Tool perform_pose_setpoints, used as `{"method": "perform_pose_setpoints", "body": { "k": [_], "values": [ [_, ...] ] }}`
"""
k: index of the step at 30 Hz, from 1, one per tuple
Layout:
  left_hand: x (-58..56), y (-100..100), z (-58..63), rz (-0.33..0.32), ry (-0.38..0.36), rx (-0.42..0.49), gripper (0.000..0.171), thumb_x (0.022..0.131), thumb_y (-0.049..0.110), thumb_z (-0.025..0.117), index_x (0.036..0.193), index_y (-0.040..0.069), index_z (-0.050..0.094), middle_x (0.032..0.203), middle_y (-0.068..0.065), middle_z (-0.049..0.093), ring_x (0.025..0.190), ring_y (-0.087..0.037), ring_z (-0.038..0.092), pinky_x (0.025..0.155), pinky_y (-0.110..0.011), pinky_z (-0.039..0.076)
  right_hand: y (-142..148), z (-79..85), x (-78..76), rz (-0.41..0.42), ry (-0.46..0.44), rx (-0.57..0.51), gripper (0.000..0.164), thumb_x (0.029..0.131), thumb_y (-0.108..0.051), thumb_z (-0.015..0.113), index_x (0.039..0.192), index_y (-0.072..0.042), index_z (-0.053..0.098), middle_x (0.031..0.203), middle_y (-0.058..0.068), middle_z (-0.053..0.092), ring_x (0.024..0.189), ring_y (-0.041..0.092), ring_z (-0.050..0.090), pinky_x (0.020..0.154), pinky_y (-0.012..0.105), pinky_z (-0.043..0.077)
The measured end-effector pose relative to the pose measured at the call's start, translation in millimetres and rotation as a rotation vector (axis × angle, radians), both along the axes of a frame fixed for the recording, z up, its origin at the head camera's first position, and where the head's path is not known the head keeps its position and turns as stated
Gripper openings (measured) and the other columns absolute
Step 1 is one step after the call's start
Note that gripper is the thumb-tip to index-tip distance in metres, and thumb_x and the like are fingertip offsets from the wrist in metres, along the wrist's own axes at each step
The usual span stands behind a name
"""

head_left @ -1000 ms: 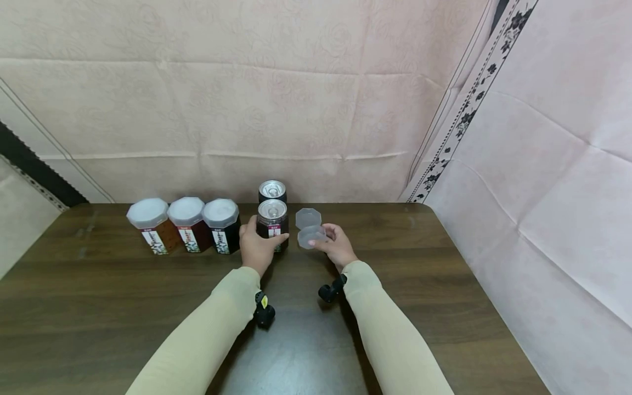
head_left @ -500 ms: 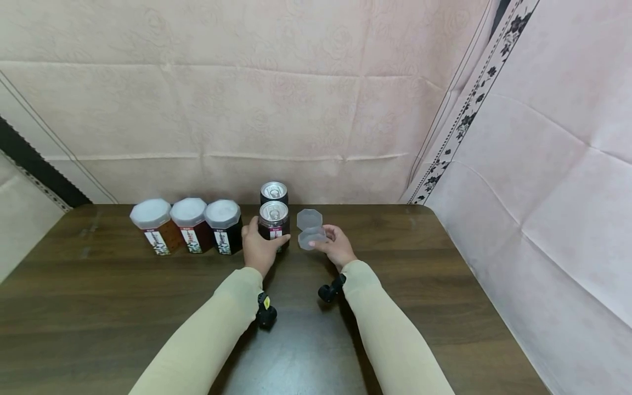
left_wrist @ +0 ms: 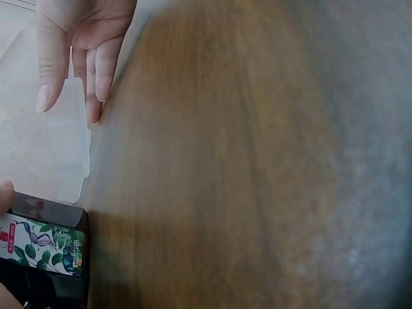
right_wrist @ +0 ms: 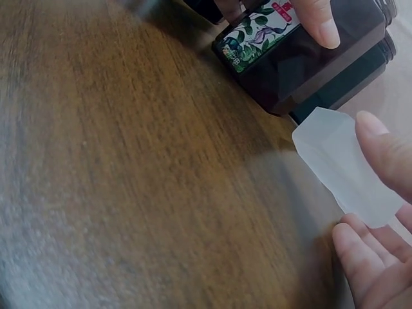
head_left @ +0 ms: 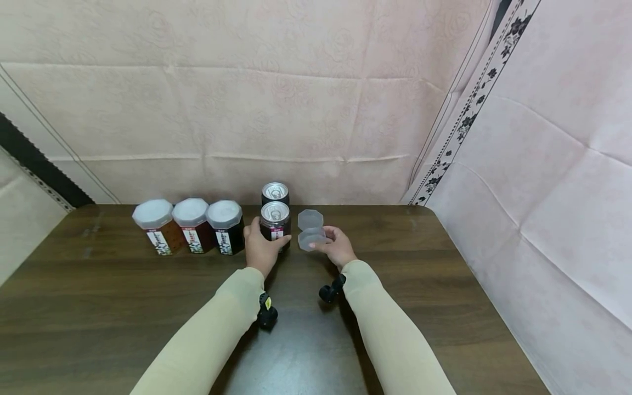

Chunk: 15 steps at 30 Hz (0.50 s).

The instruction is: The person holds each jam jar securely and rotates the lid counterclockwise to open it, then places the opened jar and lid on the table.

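In the head view, my left hand [head_left: 259,250] grips the near one of two dark jars [head_left: 275,215] with silver pull-tab tops, thumb in front and fingers on its left. Its label with leaves shows in the left wrist view on the jar [left_wrist: 45,239]. The second dark jar [head_left: 275,191] stands right behind it. My right hand [head_left: 339,250] pinches a translucent octagonal jar lid [head_left: 309,238] between thumb and fingers. Another such lid [head_left: 310,218] lies just behind that one. The right wrist view has a translucent lid [right_wrist: 335,151] close by the dark jars.
Left of the held jar stand three octagonal jars with white lids: an orange-brown jar [head_left: 163,240], a reddish-brown jar [head_left: 198,237] and a black jar [head_left: 227,237]. A cloth-covered wall [head_left: 276,109] rises behind the brown wooden table [head_left: 434,307].
The head view has shifted very slightly. Both hands keep the same hold on the jar and the lid.
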<state>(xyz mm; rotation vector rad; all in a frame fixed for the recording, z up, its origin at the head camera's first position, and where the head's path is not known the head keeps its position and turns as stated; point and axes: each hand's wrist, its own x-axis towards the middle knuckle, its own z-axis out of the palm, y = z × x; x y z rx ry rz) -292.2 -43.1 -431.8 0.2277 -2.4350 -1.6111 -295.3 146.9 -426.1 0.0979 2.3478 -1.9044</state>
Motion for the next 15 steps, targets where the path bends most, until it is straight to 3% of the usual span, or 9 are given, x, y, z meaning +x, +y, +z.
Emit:
{"method": "perform_pose_setpoints", "body": {
  "k": [15],
  "values": [
    [1.4,0.2,1.6,0.006,-0.014,-0.018,0.091,0.079,0.026,0.080,0.149,0.005,0.027,0.140,-0.021,0.031,0.130,-0.034,0.038,0.110,-0.048,0.032,4.3,-5.9,-4.7,-0.014,-0.009,0.034,0.060,0.084,-0.010,0.074,0.137,-0.004,0.047,0.139,0.013,0.049,0.123,0.029,0.050,0.103,0.042,0.042]
  ]
}}
